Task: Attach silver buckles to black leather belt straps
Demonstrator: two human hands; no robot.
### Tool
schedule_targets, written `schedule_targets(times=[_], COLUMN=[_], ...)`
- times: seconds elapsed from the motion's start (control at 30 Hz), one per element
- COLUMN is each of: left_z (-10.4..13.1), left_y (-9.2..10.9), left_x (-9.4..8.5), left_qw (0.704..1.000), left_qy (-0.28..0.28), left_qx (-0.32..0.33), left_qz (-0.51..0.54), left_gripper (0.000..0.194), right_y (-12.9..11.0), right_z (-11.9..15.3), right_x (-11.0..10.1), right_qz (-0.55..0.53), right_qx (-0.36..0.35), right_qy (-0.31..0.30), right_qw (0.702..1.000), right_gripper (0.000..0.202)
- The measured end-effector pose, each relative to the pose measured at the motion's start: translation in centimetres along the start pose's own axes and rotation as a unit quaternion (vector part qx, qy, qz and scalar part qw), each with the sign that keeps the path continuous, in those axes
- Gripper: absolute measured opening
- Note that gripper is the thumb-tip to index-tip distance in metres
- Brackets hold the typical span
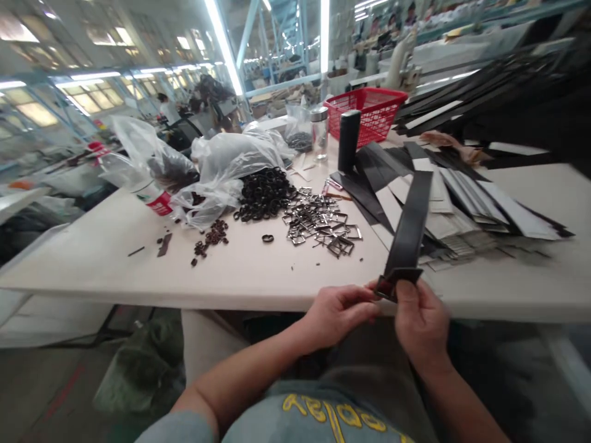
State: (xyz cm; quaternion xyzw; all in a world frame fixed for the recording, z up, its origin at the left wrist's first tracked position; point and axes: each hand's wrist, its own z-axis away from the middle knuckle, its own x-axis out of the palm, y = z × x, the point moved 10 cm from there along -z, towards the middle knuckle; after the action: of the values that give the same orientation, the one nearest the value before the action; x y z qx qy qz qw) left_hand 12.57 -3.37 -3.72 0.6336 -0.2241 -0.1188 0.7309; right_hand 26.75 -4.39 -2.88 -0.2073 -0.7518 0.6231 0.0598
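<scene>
A dark leather strap point(409, 218) rises away from me over the table's front edge, its near end folded. A metal belt buckle point(382, 288) sits at that folded end. My right hand point(422, 317) is closed on the strap's end, thumb on top. My left hand point(341, 315) has its fingers pinched at the left side of the buckle; the fingertips are partly hidden. Beyond my hands lies a loose pile of metal buckles point(318, 221). Left of it is a heap of black belt loops point(265, 194), with a single loop point(268, 238) lying apart.
More straps and pale strips point(471, 197) are stacked at the right. A black cylinder point(349, 140), a glass jar point(319, 132) and a red basket point(367, 114) stand at the back. Plastic bags point(231, 154), a cup point(157, 200) and small brown pieces point(215, 235) are at the left.
</scene>
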Motion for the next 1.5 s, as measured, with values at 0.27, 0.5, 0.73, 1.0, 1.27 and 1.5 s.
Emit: schedule_targets(times=[0.27, 0.5, 0.73, 1.0, 1.27, 1.5], left_z=[1.7, -0.4, -2.3, -2.4, -2.0, -2.0], left_y=[7.2, 7.9, 4.0, 0.3, 0.5, 1.4], left_x=[-20.4, -23.8, -14.4, -5.2, -5.1, -4.8], left_qw=[0.839, 0.833, 0.950, 0.992, 0.981, 0.988], left_qy=[0.284, 0.272, 0.174, 0.112, 0.147, 0.134], left_qx=[0.085, 0.099, 0.064, 0.011, -0.014, 0.031], left_qz=[-0.456, -0.472, -0.253, 0.052, 0.123, 0.075], left_gripper=[0.011, 0.007, 0.028, 0.027, 0.032, 0.032], right_y=[2.6, 2.3, -0.3, -2.4, -2.0, -2.4], right_z=[-1.8, -1.6, -1.2, -0.3, 0.0, 0.2], right_x=[0.3, 1.5, 2.6, 3.6, 3.1, 3.6], right_qz=[-0.021, -0.004, 0.100, 0.120, 0.118, 0.182], right_qx=[0.062, 0.031, -0.023, -0.039, -0.032, -0.064], right_qy=[-0.001, -0.068, -0.120, -0.153, -0.149, -0.168], right_qw=[0.998, 0.997, 0.987, 0.980, 0.981, 0.967], right_gripper=[0.037, 0.046, 0.042, 0.034, 0.033, 0.031])
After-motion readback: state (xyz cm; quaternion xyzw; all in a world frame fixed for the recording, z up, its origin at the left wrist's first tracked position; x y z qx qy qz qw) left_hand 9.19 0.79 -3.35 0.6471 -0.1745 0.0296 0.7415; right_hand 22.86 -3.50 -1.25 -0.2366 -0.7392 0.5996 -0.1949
